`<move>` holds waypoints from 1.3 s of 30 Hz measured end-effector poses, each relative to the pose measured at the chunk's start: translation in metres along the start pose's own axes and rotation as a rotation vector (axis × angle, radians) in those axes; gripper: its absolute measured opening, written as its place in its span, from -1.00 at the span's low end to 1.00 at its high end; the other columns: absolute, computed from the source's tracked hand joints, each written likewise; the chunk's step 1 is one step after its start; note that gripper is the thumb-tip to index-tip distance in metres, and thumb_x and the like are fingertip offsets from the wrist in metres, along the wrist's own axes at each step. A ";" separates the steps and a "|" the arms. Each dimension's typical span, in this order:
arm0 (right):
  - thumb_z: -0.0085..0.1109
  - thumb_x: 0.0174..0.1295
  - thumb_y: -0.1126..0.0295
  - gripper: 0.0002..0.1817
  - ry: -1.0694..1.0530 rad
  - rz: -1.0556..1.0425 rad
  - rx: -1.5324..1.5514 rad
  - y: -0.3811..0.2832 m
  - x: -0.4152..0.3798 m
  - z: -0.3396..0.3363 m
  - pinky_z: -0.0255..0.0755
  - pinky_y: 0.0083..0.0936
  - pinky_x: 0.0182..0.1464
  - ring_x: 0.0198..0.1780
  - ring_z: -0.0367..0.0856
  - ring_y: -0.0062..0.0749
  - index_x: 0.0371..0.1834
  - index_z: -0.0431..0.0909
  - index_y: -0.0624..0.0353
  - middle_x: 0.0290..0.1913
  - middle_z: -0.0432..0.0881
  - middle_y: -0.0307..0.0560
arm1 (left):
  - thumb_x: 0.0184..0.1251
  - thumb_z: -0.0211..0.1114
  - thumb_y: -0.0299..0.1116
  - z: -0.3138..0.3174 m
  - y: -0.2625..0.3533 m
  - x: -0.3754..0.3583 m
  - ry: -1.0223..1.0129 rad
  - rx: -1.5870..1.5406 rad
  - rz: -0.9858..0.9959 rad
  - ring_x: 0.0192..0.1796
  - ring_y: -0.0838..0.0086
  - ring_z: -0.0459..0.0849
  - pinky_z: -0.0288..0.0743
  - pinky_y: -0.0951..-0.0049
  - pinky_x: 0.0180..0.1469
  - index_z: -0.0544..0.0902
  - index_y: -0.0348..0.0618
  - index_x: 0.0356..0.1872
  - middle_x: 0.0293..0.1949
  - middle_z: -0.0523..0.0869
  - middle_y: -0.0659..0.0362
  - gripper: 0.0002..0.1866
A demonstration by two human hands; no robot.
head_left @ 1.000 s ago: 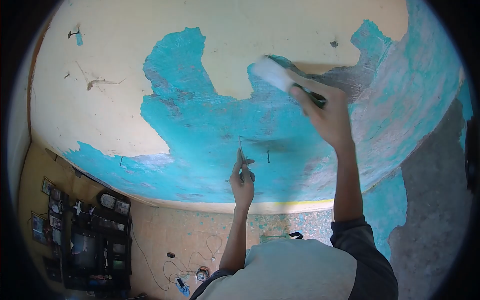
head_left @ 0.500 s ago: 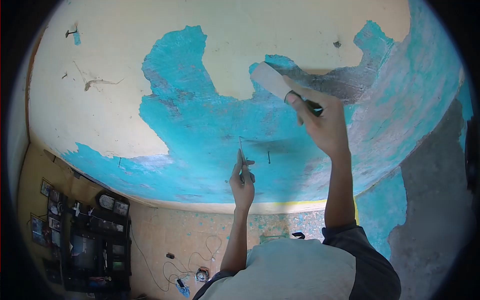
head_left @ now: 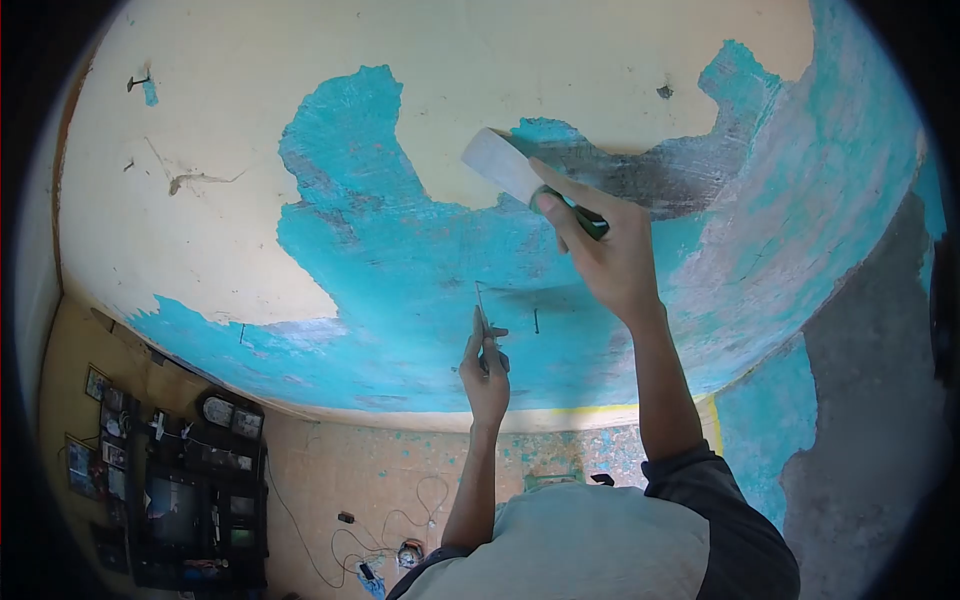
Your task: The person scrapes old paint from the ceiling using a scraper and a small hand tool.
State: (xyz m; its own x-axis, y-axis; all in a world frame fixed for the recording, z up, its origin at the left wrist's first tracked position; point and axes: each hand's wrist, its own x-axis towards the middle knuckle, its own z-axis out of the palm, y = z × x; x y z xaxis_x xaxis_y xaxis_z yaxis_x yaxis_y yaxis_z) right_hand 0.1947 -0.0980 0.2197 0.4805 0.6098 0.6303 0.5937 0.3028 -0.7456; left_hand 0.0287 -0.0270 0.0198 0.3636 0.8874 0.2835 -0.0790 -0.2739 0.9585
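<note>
My right hand (head_left: pixel 610 250) is wrapped round the dark green handle of a paint scraper (head_left: pixel 502 165). Its broad pale blade slants up to the left, lying over the border between the cream paint (head_left: pixel 440 130) and the bared turquoise layer (head_left: pixel 400 260). Lower down, my left hand (head_left: pixel 486 375) is raised in front of the turquoise area, fingers drawn together. A thin, dark object (head_left: pixel 497 331) shows at its fingers, too small to name. A nail (head_left: pixel 537 320) juts from the wall to the right of that hand.
Another nail (head_left: pixel 138 83) sticks out at the upper left. Grey bare plaster (head_left: pixel 870 380) shows at the right. Below, paint flakes and a loose cable (head_left: pixel 335 560) lie on the floor (head_left: pixel 320 470). A dark cabinet (head_left: pixel 185 490) with a television stands at the lower left.
My right hand and the scraper have shifted left and slightly down along the cream paint's edge. My left hand has stayed nearly in place.
</note>
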 end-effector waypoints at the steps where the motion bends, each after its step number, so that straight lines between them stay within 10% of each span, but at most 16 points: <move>1: 0.32 0.52 0.24 -0.60 0.002 -0.002 0.002 0.002 -0.005 -0.002 0.29 -0.57 -0.46 -0.51 0.37 -0.73 0.37 0.70 0.02 -0.57 0.56 -0.24 | 0.75 -0.06 -0.43 -0.001 -0.001 0.001 0.000 0.002 0.003 -0.48 0.71 0.45 0.37 0.56 -0.48 0.39 -0.20 0.61 -0.10 0.76 0.13 -0.50; 7: 0.31 0.53 0.26 -0.61 0.074 0.208 0.141 0.015 -0.025 -0.008 0.27 -0.61 -0.45 -0.49 0.40 -0.76 0.38 0.69 0.00 -0.56 0.55 -0.32 | 0.74 -0.06 -0.46 -0.003 -0.004 0.002 0.004 0.004 -0.003 -0.49 0.70 0.45 0.38 0.58 -0.47 0.39 -0.19 0.61 -0.10 0.77 0.13 -0.50; 39: 0.03 0.62 0.50 -0.45 0.362 -0.091 0.214 0.021 -0.041 0.075 0.41 -0.68 -0.31 -0.31 0.52 -0.70 0.64 0.28 0.26 -0.11 0.67 -0.04 | 0.75 -0.04 -0.43 -0.005 -0.010 0.002 -0.008 -0.036 -0.021 -0.47 0.71 0.44 0.39 0.60 -0.44 0.37 -0.19 0.62 -0.08 0.76 0.16 -0.50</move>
State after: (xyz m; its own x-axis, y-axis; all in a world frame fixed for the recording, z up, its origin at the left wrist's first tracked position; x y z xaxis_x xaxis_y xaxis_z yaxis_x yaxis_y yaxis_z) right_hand 0.1397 -0.0617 0.1618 0.6506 0.2886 0.7025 0.5150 0.5122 -0.6874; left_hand 0.0256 -0.0204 0.0113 0.3726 0.8899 0.2630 -0.1049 -0.2412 0.9648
